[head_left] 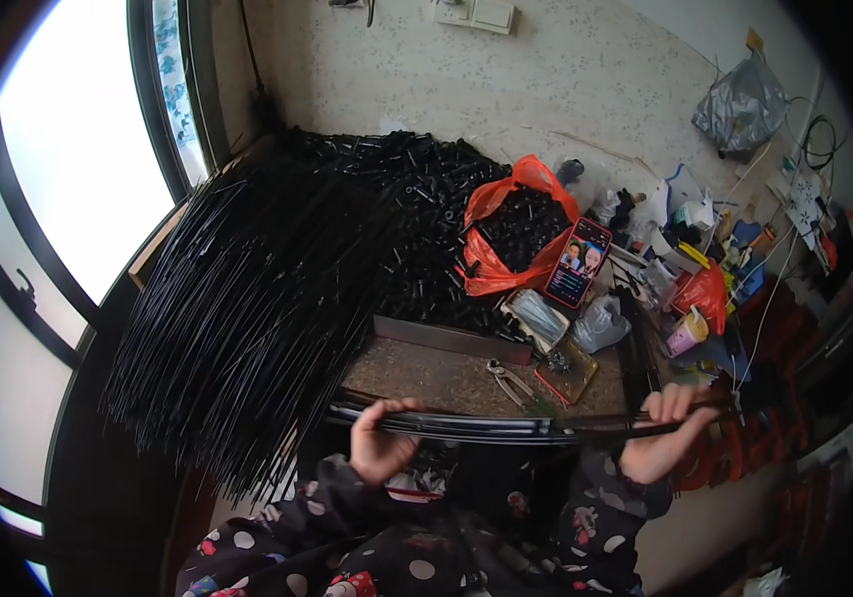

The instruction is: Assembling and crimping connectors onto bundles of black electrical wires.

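A bundle of long, thin black rods [486,428] stretches level across the front of the workbench. My left hand [381,443] has its fingers curled round the bundle's left part. Near its right end my right hand [667,438] is closed on the same rods. Just beyond the bundle, a pair of pincers [511,382] lies on the worn bench top [406,368]. To the left spreads a large heap of similar black rods [247,298], their ends hanging over the bench's front edge.
Small black tubular parts [426,194] cover the back, with more in a red plastic bag [486,274]. A metal strip [451,340] edges that pile. A lit phone [578,263] leans beside a tray of thin pale sticks [540,316]. Clutter and a cup [687,332] crowd the right.
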{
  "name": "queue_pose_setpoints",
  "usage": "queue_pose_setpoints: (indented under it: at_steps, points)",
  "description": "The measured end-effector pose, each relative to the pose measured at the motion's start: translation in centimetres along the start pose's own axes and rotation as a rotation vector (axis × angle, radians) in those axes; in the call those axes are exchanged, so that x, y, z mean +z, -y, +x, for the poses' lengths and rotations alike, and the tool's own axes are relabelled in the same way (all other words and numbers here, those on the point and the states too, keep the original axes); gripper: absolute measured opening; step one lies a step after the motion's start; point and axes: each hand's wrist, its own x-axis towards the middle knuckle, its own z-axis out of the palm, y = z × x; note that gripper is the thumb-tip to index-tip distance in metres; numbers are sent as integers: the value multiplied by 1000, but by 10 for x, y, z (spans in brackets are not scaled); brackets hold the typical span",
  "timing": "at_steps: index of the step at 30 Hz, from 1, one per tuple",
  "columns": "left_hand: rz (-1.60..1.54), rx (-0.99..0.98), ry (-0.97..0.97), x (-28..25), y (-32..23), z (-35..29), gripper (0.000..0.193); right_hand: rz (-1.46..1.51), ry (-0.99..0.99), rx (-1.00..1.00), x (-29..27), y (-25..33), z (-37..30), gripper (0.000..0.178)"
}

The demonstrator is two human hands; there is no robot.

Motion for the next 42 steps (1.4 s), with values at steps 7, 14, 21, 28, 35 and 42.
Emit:
queue_pose_setpoints:
  at_steps: [7, 14, 21, 28, 35, 42]
  points:
    - [596, -682, -781, -121, 42, -2, 47, -435, -129, 74, 54, -30, -43, 37]
    - [1921, 151, 357, 31, 19, 19, 24, -216, 133, 590, 43, -57, -64, 31]
    - [1788, 666, 272, 139, 35, 9, 17, -479, 107, 569, 54, -60, -53, 17]
    - [1324, 44, 460, 135, 16, 68, 28, -127, 77, 633, 9, -73, -32, 14]
    - [2070, 992, 339, 77, 26, 294, 13, -163, 10, 719, -9, -95, -13, 15]
    - [2795, 436, 334, 91, 45, 351, 14, -338, -167, 589, -20, -93, -7, 13]
